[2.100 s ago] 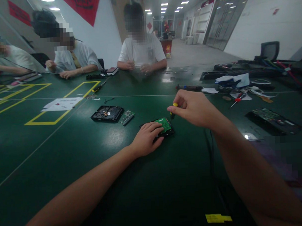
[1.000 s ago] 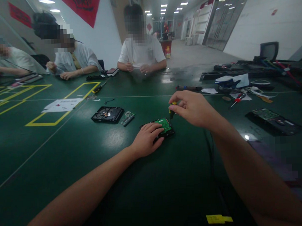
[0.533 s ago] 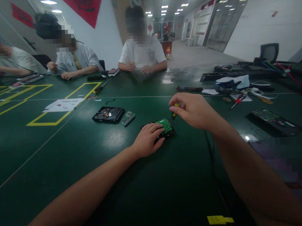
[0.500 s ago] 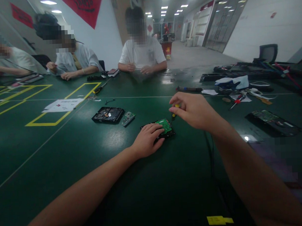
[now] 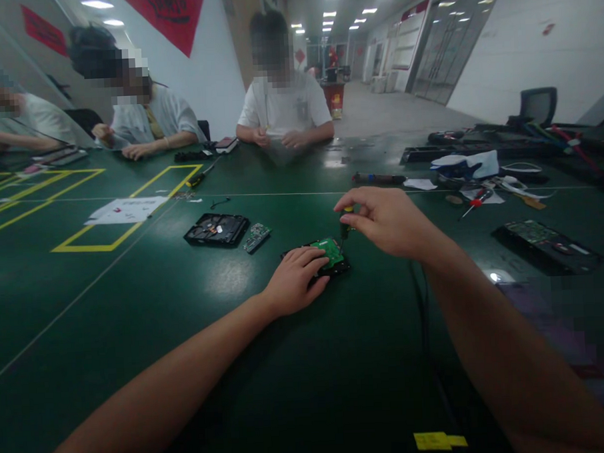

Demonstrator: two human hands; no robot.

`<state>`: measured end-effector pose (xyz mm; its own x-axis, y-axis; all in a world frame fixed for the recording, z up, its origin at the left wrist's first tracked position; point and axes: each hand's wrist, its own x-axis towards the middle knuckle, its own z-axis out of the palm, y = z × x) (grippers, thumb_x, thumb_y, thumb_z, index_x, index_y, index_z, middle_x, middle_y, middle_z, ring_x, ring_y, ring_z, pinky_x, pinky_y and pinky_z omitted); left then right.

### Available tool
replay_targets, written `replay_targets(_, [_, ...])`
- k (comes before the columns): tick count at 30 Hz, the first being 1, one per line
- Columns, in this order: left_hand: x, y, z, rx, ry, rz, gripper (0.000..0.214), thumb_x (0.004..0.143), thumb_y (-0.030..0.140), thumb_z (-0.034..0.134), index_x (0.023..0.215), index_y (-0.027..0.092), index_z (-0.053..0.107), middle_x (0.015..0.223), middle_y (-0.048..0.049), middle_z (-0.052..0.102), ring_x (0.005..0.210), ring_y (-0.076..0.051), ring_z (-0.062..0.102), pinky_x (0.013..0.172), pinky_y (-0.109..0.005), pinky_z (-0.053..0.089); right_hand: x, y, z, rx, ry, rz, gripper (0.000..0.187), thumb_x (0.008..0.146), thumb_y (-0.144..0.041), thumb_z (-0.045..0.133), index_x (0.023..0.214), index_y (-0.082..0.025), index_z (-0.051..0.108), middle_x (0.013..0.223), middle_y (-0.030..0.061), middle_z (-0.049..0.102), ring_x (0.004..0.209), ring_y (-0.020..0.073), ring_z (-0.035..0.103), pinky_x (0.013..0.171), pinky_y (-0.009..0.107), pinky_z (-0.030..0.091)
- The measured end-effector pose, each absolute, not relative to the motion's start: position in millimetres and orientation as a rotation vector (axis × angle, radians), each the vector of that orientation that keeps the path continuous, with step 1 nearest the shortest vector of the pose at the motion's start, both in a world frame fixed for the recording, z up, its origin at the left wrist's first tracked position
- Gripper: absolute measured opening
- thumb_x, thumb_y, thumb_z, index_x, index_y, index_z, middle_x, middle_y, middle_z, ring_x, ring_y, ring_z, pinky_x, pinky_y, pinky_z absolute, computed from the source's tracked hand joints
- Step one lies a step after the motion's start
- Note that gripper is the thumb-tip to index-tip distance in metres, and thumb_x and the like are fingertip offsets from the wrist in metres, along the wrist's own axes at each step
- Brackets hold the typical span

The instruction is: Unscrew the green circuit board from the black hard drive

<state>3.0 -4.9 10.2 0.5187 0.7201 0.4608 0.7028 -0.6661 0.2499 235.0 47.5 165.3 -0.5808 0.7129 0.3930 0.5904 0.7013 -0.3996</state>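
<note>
A hard drive [image 5: 340, 267] with a green circuit board [image 5: 330, 250] on top lies on the table in front of me. My left hand [image 5: 299, 280] grips it from the near left, fingers across the board and thumb along the near edge. Much of the drive's left part is hidden under that hand. My right hand [image 5: 376, 220] pinches a yellow-and-black screwdriver [image 5: 345, 230] held nearly upright. Its shaft points down at the board's right edge; whether the tip sits in a screw is too small to tell.
To the left lie another hard drive [image 5: 217, 229] and a loose circuit board [image 5: 257, 237]. A third drive [image 5: 548, 246] is at the right, near a red screwdriver [image 5: 475, 203] and gloves [image 5: 467, 166]. Papers [image 5: 126, 210] rest farther left. Several people sit across the table [image 5: 228, 376].
The screwdriver has turned in my right fingers and stands a little more upright. My right fingertips have shifted slightly left. My left hand and the hard drive stay put.
</note>
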Motion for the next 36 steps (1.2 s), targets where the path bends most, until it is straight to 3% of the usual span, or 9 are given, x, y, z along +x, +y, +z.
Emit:
replay_targets(4, [2.2,-4.4,9.5,2.711,1.267,0.847,0.038,0.103,0.036,0.06,0.138,0.021,0.064,0.142,-0.0134,0.065,0.137,-0.032,0.059,0.117,-0.058,0.047,234.5,46.8,165.3,-1.041,-2.351,0.311,0.019,0.091,-0.023,0.067,0.109,-0.02,0.074,0.093,0.006,0.077,0.083,0.0231,0.068,0.076,0.035,0.045])
replay_targets(14, [3.1,-5.0,10.1,2.709,1.266,0.856,0.038,0.103,0.035,0.059,0.137,0.021,0.064,0.143,-0.0134,0.065,0.136,-0.032,0.059,0.118,-0.057,0.047,232.8,48.5,160.4,-1.117,-2.249,0.33,0.011,0.095,-0.03,0.066,0.098,-0.022,0.072,0.09,0.0057,0.077,0.083,0.0235,0.07,0.074,0.035,0.049])
replay_targets(19, [3.0,-4.4,8.6,2.711,1.265,0.858,0.038,0.102,0.034,0.061,0.137,0.02,0.064,0.142,-0.0139,0.066,0.136,-0.032,0.059,0.117,-0.057,0.047,233.8,48.2,162.6,-1.052,-2.317,0.343,0.013,0.095,-0.024,0.064,0.103,-0.021,0.074,0.091,0.0053,0.078,0.081,0.0217,0.069,0.072,0.034,0.048])
replay_targets(25, [2.7,-4.1,7.9,2.716,1.267,0.871,0.038,0.102,0.034,0.062,0.137,0.02,0.064,0.141,-0.0138,0.066,0.135,-0.033,0.06,0.116,-0.058,0.047,233.5,48.6,160.7,-1.112,-2.25,0.324,0.019,0.09,-0.032,0.075,0.102,-0.018,0.071,0.09,0.0073,0.077,0.081,0.0233,0.069,0.072,0.034,0.047])
replay_targets(31, [2.8,-4.5,9.2,2.725,1.273,0.852,0.038,0.102,0.034,0.061,0.137,0.019,0.064,0.142,-0.0139,0.066,0.135,-0.032,0.06,0.116,-0.056,0.048,232.5,47.6,160.0,-1.114,-2.269,0.376,0.014,0.095,-0.022,0.064,0.106,-0.02,0.072,0.094,0.0073,0.078,0.082,0.0233,0.071,0.075,0.035,0.05])
replay_targets(36, [2.7,-4.0,8.3,2.717,1.268,0.85,0.039,0.103,0.035,0.061,0.139,0.022,0.064,0.143,-0.013,0.065,0.136,-0.032,0.06,0.116,-0.058,0.047,233.2,46.0,162.8,-1.074,-2.286,0.396,0.014,0.097,-0.028,0.063,0.102,-0.021,0.075,0.094,0.006,0.079,0.08,0.0215,0.072,0.074,0.034,0.05])
